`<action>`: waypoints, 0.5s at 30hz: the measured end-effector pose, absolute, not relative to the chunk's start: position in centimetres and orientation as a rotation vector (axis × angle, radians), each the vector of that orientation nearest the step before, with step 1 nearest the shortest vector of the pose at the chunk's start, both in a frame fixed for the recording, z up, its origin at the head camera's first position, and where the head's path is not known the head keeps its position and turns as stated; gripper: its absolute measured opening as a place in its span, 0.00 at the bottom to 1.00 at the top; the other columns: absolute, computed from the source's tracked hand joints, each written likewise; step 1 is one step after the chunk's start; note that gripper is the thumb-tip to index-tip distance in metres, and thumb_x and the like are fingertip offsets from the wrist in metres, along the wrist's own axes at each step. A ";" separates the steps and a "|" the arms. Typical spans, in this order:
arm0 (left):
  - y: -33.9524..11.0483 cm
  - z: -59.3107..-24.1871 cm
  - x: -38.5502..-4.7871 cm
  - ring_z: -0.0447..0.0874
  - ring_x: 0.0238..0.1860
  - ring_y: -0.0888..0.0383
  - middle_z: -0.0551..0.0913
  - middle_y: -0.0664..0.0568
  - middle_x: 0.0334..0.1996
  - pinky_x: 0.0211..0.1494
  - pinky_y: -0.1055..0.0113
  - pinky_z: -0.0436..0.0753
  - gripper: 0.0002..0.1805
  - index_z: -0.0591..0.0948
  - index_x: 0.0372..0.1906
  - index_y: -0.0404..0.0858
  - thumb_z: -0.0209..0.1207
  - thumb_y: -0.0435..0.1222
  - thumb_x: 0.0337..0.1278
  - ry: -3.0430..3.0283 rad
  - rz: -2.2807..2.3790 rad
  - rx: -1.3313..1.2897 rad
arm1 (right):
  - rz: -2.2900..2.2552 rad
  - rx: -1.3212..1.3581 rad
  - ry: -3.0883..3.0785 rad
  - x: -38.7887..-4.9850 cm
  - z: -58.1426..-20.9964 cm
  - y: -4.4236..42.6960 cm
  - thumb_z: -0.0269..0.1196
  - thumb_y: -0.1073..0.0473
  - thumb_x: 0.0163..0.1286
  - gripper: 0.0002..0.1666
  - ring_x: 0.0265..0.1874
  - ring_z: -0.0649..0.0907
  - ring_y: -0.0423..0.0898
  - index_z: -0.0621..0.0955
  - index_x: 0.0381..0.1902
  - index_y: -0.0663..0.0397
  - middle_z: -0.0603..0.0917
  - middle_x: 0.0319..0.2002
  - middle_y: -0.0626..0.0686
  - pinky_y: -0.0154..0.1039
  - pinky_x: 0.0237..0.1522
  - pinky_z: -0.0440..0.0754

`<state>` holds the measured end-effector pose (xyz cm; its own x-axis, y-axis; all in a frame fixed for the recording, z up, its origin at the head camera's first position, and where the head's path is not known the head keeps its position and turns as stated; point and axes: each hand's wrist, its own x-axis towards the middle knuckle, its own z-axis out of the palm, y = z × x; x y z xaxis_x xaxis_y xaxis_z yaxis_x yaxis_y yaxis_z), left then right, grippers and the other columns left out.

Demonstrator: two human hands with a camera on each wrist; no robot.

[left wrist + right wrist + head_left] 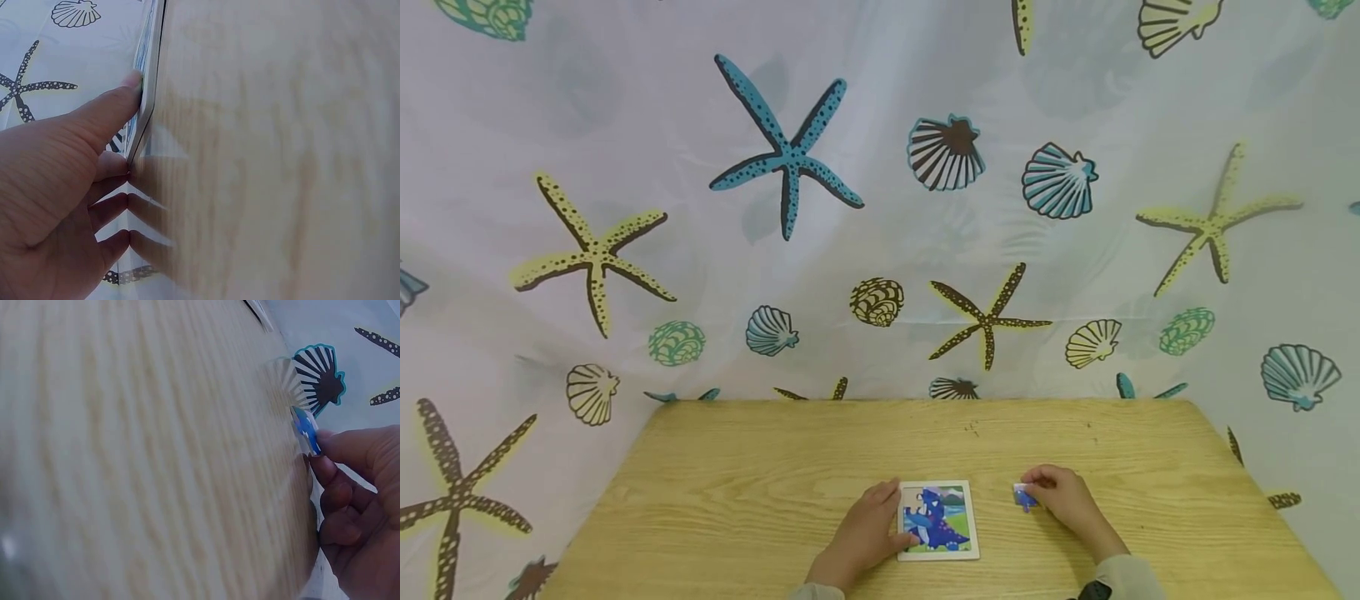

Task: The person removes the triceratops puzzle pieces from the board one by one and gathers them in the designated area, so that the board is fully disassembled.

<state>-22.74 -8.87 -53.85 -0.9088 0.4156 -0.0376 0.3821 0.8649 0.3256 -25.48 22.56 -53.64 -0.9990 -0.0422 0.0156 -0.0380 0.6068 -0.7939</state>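
Note:
A small square jigsaw puzzle [936,525] with a white frame lies on the wooden table, showing a blue dinosaur in a green landscape. Its upper left part shows a pale bare patch. My left hand [867,533] holds the frame at its left side, the thumb over the edge and onto the picture. In the left wrist view the puzzle's edge [147,94] is seen nearly side-on, and the other fingertips touch the tabletop. To the right of the puzzle, my right hand [1066,498] pinches a blue puzzle piece [1024,497] between thumb and fingers; the piece [305,430] appears tilted in the right wrist view.
The light wooden table [737,475] extends to both sides of the hands. Behind it and at the sides hangs a white curtain [880,242] printed with starfish and shells. A dark watch [1093,590] sits on the right wrist by the sleeve.

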 end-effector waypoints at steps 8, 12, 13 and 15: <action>-9.0 -54.0 -22.6 0.62 0.67 0.46 0.65 0.43 0.68 0.70 0.54 0.63 0.45 0.68 0.65 0.30 0.63 0.57 0.50 2.924 0.488 0.637 | -1.321 -0.068 2.859 -25.3 -53.9 22.6 0.65 0.65 0.61 0.03 0.31 0.78 0.41 0.83 0.34 0.59 0.83 0.32 0.49 0.35 0.32 0.78; -9.0 -54.2 -22.7 0.61 0.68 0.46 0.64 0.43 0.69 0.70 0.53 0.62 0.45 0.67 0.66 0.30 0.63 0.56 0.51 2.910 0.528 0.632 | -1.297 -0.060 2.869 -25.5 -54.0 22.8 0.65 0.65 0.61 0.05 0.30 0.78 0.41 0.83 0.36 0.61 0.81 0.31 0.49 0.35 0.31 0.78; -9.0 -54.1 -22.7 0.61 0.68 0.46 0.63 0.43 0.69 0.70 0.53 0.62 0.45 0.67 0.66 0.30 0.63 0.56 0.51 2.909 0.534 0.630 | -1.293 -0.066 2.872 -25.5 -54.0 22.9 0.65 0.65 0.61 0.06 0.31 0.78 0.42 0.82 0.36 0.61 0.81 0.32 0.49 0.35 0.31 0.78; -9.0 -54.1 -22.7 0.61 0.68 0.45 0.63 0.43 0.69 0.70 0.53 0.62 0.45 0.67 0.66 0.30 0.63 0.56 0.51 2.908 0.541 0.630 | -1.294 -0.058 2.870 -25.5 -54.0 22.9 0.64 0.65 0.62 0.06 0.30 0.77 0.42 0.82 0.37 0.62 0.81 0.32 0.50 0.35 0.31 0.77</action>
<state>-22.69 -9.02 -54.05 -0.9065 0.4204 -0.0382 0.3785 0.8497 0.3672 -25.52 22.88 -54.02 -0.9993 -0.0308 0.0215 -0.0365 0.6613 -0.7492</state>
